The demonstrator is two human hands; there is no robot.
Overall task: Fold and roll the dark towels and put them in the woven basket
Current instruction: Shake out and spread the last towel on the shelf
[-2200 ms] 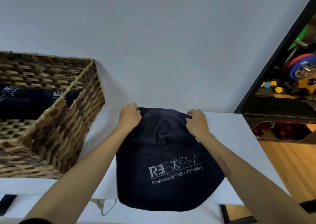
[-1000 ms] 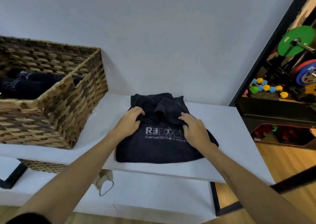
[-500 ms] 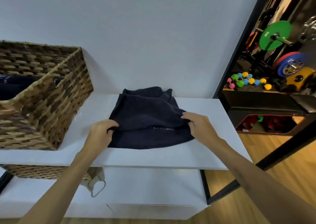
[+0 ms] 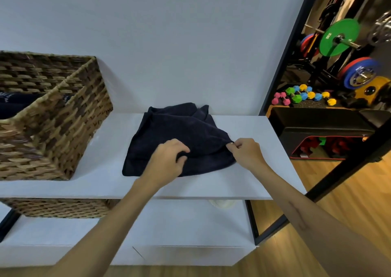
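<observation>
A dark navy towel [image 4: 169,126] lies folded and rumpled on the white shelf top [image 4: 249,160]. My left hand [image 4: 167,162] sits on the towel's near middle with its fingers curled into the cloth. My right hand [image 4: 245,152] pinches the towel's right corner, which is lifted slightly off the shelf. The woven basket [image 4: 63,124] stands at the left of the same shelf. Rolled dark towels [image 4: 12,105] lie inside it, mostly hidden by its near wall.
A white wall rises right behind the shelf. A lower white shelf [image 4: 186,219] sits under the top one, with another woven basket [image 4: 57,208] below at left. A black door frame [image 4: 281,61] and a gym room with weights [image 4: 338,37] are at the right.
The towel was folded over, hiding its printed logo. My left hand moved right, from the towel's left edge to its near middle. My right hand now pinches the right corner.
</observation>
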